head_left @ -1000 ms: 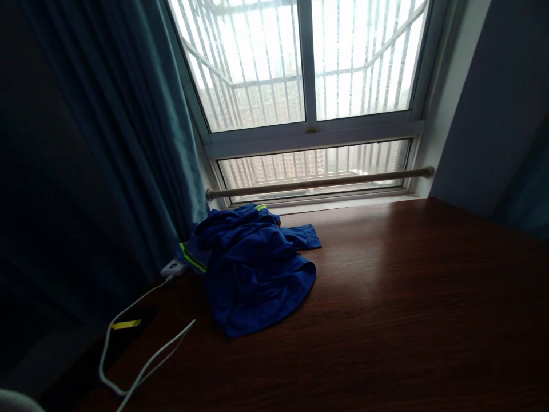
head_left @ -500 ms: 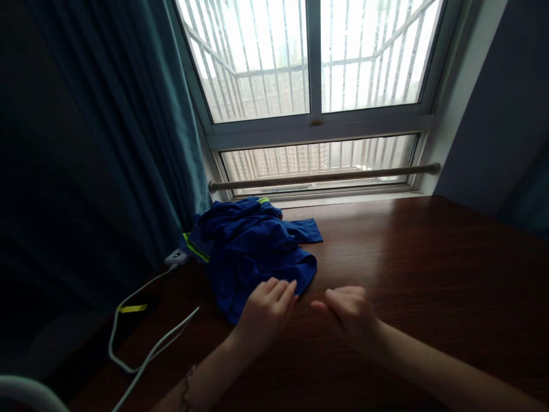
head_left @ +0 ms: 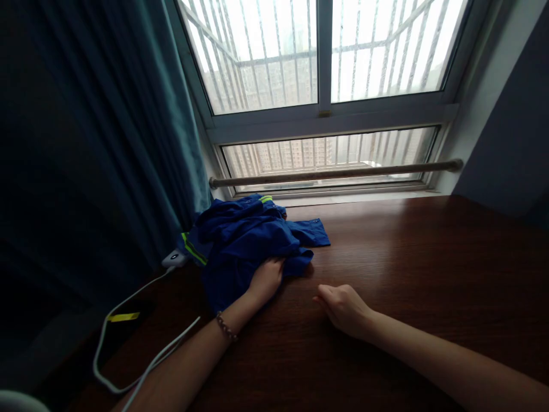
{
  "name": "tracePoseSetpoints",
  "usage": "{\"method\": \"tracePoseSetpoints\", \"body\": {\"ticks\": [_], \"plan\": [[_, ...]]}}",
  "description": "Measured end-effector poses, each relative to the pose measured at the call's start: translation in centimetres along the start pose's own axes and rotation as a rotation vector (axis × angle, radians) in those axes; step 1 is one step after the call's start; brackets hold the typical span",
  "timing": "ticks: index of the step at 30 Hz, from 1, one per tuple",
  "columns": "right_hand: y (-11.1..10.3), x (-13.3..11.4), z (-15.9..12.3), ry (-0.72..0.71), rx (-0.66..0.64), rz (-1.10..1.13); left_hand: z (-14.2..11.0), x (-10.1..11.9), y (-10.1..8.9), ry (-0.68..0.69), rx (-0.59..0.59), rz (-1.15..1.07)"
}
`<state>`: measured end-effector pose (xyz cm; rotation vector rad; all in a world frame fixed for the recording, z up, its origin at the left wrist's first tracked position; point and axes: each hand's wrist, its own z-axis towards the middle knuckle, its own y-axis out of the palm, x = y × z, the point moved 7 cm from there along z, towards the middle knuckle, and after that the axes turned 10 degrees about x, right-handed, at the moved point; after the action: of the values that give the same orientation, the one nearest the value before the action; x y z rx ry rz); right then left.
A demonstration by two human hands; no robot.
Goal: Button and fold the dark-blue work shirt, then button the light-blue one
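A crumpled blue work jacket (head_left: pixel 253 234) with yellow-green reflective strips lies at the left of the brown wooden surface, below the window. One cuffed sleeve (head_left: pixel 311 232) sticks out to the right. My left hand (head_left: pixel 268 277), a braided bracelet on its wrist, is at the jacket's near edge. Its fingers are curled into the cloth, with the tips partly hidden in a fold. Apart from the jacket, to its lower right, my right hand (head_left: pixel 343 306) is held in a loose fist over the wood. Nothing shows between its fingers.
A white power strip (head_left: pixel 174 258) touches the jacket's left side, and its white cable (head_left: pixel 100 349) loops toward me. Near the cable lies a yellow strip (head_left: pixel 124 317). A blue curtain (head_left: pixel 171 143) hangs at left. A rail (head_left: pixel 343 173) crosses the window.
My left hand has moved up and forward onto the jacket, and the near hem is now bunched under it. My right hand's extended thumb has drawn in. The view has shifted slightly.
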<state>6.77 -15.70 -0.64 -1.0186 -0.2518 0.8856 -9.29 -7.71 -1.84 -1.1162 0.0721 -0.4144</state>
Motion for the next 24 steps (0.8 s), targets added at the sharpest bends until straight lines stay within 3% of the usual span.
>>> {"method": "tracePoseSetpoints", "body": {"ticks": [5,9,11,14,17,19,21,24], "plan": [[0.3,0.5,0.1,0.046,-0.037,0.005,-0.9,0.2,-0.4,0.009,0.03,-0.043],[0.5,0.2,-0.2,-0.004,-0.044,-0.035,-1.2,2.0,-3.1,0.121,0.145,-0.069],[0.6,0.2,-0.3,-0.017,-0.047,-0.034,-1.3,3.4,-4.5,0.255,0.093,-0.092],[0.7,0.2,-0.4,-0.031,-0.051,-0.032,-1.5,4.2,-5.3,0.374,-0.103,-0.115],[0.6,0.1,-0.4,-0.044,-0.053,-0.033,-1.7,3.2,-4.3,0.271,-0.261,-0.154],[0.5,-0.1,-0.4,-0.055,-0.055,-0.028,-1.6,2.2,-3.2,0.169,-0.259,-0.171],[0.4,-0.3,-0.4,-0.062,-0.057,-0.021,-1.3,0.9,-2.3,0.059,-0.148,-0.186],[0.4,-0.3,-0.5,-0.066,-0.065,-0.009,-0.6,-2.4,-1.6,-0.19,0.108,-0.309]]}}
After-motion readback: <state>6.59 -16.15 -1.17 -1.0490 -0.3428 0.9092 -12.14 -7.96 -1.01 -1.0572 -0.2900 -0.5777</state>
